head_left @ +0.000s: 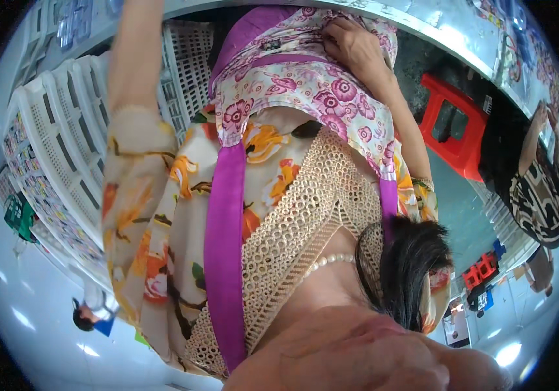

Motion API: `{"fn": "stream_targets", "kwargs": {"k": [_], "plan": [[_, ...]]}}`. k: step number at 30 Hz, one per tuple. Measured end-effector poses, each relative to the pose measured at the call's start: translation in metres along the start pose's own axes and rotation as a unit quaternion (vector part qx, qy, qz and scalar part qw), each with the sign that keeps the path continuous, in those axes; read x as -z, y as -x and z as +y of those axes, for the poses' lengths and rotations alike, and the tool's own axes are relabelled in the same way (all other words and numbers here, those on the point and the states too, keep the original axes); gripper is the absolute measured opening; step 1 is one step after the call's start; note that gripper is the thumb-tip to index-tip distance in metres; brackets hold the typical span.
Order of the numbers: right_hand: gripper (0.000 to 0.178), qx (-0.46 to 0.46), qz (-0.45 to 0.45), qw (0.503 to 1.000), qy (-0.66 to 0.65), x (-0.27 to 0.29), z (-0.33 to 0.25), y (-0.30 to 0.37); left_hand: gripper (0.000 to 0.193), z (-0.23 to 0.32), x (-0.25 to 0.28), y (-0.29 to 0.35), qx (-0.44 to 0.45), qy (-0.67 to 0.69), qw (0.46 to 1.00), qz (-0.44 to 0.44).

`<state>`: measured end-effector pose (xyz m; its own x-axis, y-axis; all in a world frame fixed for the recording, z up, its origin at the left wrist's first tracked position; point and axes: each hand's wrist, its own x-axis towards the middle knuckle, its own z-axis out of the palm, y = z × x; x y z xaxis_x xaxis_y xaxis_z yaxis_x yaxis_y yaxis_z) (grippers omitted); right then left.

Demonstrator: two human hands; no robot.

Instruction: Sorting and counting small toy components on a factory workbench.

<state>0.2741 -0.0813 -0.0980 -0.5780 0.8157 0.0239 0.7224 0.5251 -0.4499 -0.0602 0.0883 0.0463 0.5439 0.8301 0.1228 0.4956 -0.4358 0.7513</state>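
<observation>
My right hand [356, 47] lies against the lap part of my white apron [286, 85] with pink-purple flowers and purple straps. Its fingers are curled in, pressed to the cloth; what they hold, if anything, I cannot make out. My left forearm [135, 58] reaches up past the top edge, so that hand is out of the picture. Between the left forearm and the apron shows a white slatted plastic basket [188, 62]. A pale work table [436, 36] runs along the top, its edge just beyond my right hand.
Stacked white plastic crates [64, 124] with small colourful items beside them stand at my left. A red plastic stool [439, 130] is at my right. Further right, another person in a patterned sleeve [537, 202] has hands at the table. More people appear in the distance.
</observation>
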Motion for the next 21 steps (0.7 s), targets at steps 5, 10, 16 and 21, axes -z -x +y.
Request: {"fn": "stream_targets", "kwargs": {"k": [5, 10, 16, 21], "plan": [[0.023, 0.071, 0.040, 0.994, -0.070, 0.006, -0.002, 0.000, 0.031, 0.023, -0.148, 0.119, 0.094, -0.022, 0.979, -0.181], [0.024, 0.100, 0.041, 0.987, -0.122, 0.011, 0.003, 0.008, 0.027, 0.011, -0.165, 0.144, 0.104, 0.014, 0.991, -0.085], [0.021, 0.095, 0.037, 0.975, -0.197, 0.015, 0.008, 0.018, 0.022, 0.022, -0.135, 0.144, 0.192, 0.061, 0.978, -0.057], [0.021, 0.038, 0.039, 0.966, -0.253, 0.043, -0.009, 0.005, 0.017, 0.037, -0.078, 0.105, 0.242, 0.172, 0.955, 0.005]]}}
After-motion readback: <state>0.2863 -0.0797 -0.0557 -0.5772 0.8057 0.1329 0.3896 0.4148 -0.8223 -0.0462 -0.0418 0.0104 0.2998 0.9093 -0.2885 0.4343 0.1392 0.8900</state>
